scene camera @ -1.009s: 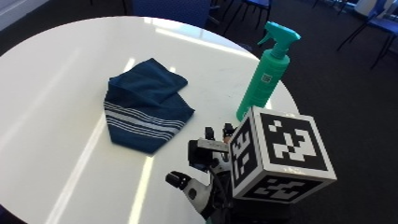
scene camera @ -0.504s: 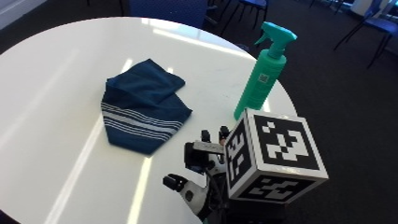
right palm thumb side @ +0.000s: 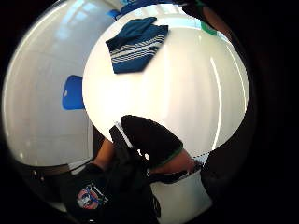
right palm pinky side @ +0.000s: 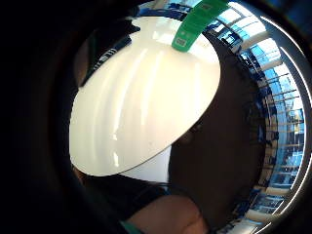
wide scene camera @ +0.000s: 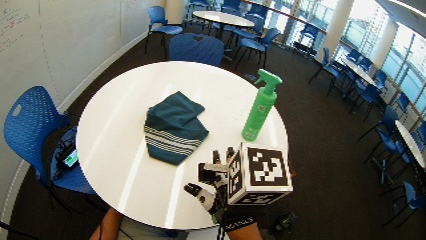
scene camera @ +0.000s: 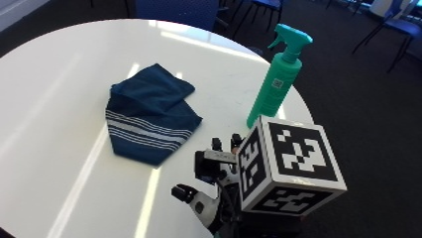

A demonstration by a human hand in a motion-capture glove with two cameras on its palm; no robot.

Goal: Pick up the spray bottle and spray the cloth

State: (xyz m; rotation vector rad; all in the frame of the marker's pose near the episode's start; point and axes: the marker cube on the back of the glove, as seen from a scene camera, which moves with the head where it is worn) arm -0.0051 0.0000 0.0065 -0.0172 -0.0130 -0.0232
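Outside view looks down close over the round table [scene camera: 59, 99]; wide view from higher up takes in surrounding chairs [wide scene camera: 30, 125]; both palm cameras face across the same tabletop.

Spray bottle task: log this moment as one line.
spray bottle: upright, untouched | cloth: crumpled beside it | right hand: short of bottle | table

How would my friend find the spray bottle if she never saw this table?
Look at the round white table. A folded blue cloth with white stripes lies near its middle, and the spray bottle stands upright beside it, close to the table's edge. It is the only tall green thing, with a trigger nozzle on top.
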